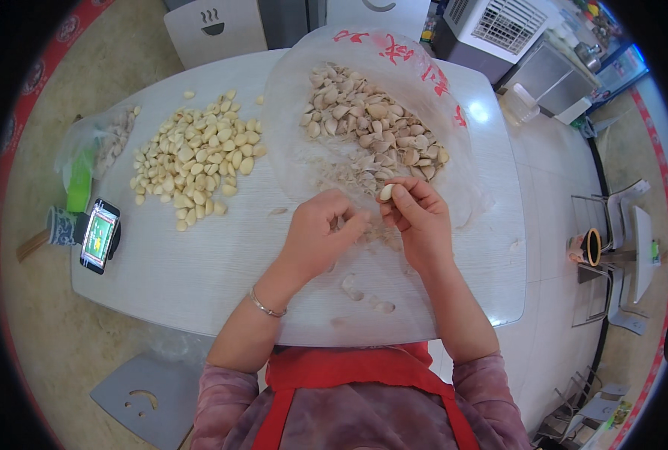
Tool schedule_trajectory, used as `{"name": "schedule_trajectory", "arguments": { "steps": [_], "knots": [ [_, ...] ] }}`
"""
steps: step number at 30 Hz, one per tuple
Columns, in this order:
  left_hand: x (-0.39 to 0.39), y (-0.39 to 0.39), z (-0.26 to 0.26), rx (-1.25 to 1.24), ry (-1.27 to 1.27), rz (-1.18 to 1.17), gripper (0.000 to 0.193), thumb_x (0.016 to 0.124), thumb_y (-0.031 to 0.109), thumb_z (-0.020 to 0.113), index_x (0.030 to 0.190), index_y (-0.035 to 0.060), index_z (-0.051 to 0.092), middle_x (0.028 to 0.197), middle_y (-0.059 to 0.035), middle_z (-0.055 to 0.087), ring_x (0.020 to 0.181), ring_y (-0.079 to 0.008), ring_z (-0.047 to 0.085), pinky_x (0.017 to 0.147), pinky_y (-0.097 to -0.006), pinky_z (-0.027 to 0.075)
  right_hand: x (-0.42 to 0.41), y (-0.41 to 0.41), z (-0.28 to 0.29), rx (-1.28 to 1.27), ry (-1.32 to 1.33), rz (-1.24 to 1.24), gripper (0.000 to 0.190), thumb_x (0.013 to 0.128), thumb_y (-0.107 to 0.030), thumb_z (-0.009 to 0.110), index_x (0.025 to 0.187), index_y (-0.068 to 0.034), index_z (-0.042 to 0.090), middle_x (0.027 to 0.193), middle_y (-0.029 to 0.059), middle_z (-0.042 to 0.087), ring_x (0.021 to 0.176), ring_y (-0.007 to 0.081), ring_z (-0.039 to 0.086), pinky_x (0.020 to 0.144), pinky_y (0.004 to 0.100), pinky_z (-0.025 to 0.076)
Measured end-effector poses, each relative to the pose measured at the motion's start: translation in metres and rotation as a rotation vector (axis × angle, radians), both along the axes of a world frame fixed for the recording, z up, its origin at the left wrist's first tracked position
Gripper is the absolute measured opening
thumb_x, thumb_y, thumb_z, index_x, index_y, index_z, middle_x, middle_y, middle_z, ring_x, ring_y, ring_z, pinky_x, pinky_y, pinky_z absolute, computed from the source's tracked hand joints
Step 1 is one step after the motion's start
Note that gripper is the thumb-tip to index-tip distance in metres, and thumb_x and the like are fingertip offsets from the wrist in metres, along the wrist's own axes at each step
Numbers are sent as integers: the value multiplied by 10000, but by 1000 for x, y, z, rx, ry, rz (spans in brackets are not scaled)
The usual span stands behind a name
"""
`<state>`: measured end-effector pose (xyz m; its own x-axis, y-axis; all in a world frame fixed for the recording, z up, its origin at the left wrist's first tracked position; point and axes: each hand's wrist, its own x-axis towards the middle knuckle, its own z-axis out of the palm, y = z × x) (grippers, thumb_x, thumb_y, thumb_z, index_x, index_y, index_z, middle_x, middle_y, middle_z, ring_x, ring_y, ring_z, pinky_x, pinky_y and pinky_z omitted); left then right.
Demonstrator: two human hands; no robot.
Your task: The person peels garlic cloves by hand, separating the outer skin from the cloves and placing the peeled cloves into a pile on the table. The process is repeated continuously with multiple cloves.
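Observation:
Between the thumb and fingers of my right hand (424,216) is a pale garlic clove (387,192). My left hand (323,232) is just to its left, fingers curled and slightly blurred; whether it holds anything cannot be seen. Beyond both hands, a clear plastic bag (286,140) with red writing lies spread open, bearing unpeeled garlic cloves (379,115) and loose papery garlic skins (339,171). Left of the bag, peeled cloves (193,157) form a wide heap on the white table (199,298). Bits of skin (352,287) lie near my wrists.
A lit smartphone (100,236) stands on a holder at the table's left edge, beside a patterned cup (62,225) and a green object (79,180). Another plastic bag (111,138) with cloves lies behind them. Chairs (215,34) stand at the far side; a grey chair (148,399) is at lower left.

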<state>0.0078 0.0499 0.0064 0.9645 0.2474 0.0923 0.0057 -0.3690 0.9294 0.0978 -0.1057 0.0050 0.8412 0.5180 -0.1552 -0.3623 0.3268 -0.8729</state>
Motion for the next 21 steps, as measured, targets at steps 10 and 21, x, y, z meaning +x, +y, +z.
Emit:
{"name": "schedule_trajectory", "arguments": {
  "steps": [10, 21],
  "knots": [
    [3, 28, 1, -216, -148, 277, 81, 903, 132, 629, 895, 58, 597, 771, 21, 571, 578, -39, 386, 543, -204, 325, -10, 3, 0, -207, -236, 77, 197, 935, -106, 612, 1110, -26, 657, 866, -4, 634, 691, 34, 518, 586, 182, 405],
    [1, 43, 20, -932, -359, 353, 363, 960, 66, 468, 1305, -48, 460, 910, -57, 585, 655, -91, 467, 597, -195, 400, -14, 7, -1, -244, -295, 92, 190, 946, -90, 597, 1101, 8, 646, 865, 29, 639, 679, 50, 513, 587, 191, 405]
  ]
}}
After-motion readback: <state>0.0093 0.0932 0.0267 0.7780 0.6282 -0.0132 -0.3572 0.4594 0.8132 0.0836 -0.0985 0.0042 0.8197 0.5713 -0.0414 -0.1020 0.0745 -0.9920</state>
